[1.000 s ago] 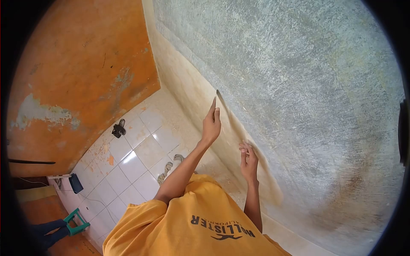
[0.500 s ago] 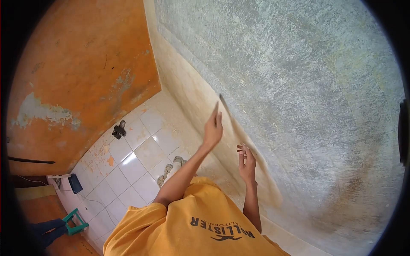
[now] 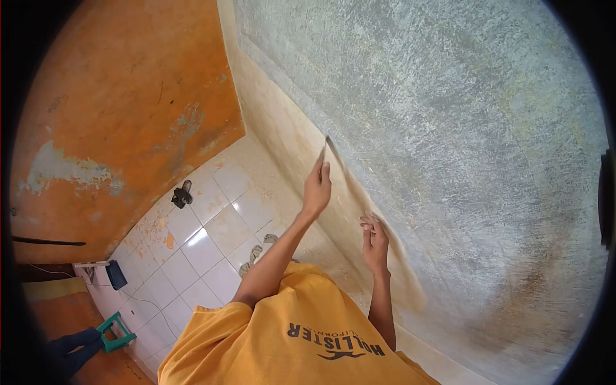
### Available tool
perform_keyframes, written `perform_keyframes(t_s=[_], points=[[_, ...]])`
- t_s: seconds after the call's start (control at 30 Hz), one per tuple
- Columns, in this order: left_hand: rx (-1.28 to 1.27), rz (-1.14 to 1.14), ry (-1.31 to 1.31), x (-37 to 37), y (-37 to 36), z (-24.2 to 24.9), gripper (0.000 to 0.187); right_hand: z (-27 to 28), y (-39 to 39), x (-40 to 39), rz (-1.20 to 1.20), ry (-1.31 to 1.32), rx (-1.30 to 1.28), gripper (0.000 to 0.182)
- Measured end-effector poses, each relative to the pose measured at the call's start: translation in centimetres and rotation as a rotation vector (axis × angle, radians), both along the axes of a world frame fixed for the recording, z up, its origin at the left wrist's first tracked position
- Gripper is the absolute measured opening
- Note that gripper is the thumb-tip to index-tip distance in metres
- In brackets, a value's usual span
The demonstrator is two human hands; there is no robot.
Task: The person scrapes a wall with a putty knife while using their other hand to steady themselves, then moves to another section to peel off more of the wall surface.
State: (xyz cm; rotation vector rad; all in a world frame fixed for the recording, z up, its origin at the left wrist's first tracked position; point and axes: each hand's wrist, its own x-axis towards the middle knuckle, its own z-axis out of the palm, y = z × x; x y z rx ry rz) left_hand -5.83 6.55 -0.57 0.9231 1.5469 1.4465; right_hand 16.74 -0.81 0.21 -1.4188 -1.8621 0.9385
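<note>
My left hand [image 3: 317, 190] is closed around a thin scraper [image 3: 326, 142], seen almost edge-on. Its dark tip lies right at the border between the cream lower strip [image 3: 282, 110] and the rough grey-white wall [image 3: 436, 147]. Closer to my body, my right hand [image 3: 375, 245] is raised beside the same strip, fingers apart and slightly curled, with nothing in it. Its fingertips overlap the wall's shadowed edge in this view.
An orange wall [image 3: 141, 77] with peeled patches meets the grey-white wall in a corner. White floor tiles [image 3: 202, 273] carry loose paint flakes. A small black object [image 3: 182, 194], a dark blue box-like item [image 3: 116, 274], a cable and a green stool [image 3: 117, 333] are to the left.
My left hand and the scraper have shifted slightly up and left along the border. My right hand has moved a little to the right, its fingers still apart.
</note>
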Motion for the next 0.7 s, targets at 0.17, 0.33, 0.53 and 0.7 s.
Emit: perform_keyframes(t_s=[0.17, 0.33, 0.53, 0.7], points=[[0.042, 0.064, -0.059, -0.8, 1.8, -1.3, 0.053, 0.0, 0.6, -0.9, 0.002, -0.022, 0.006, 0.035], [0.047, 0.013, -0.077, -1.9, 1.3, -0.4, 0.052, -0.3, 0.4, -1.5, -0.002, -0.001, -0.020, 0.035], [-0.036, -0.092, -0.150, -1.2, -0.8, 2.2, 0.051, -0.5, 1.1, -1.9, -0.030, -0.005, -0.045, 0.037], [-0.025, -0.130, -0.179, -2.4, -1.3, 0.5, 0.055, -0.2, 1.3, -3.5, -0.055, 0.027, -0.015, 0.035]])
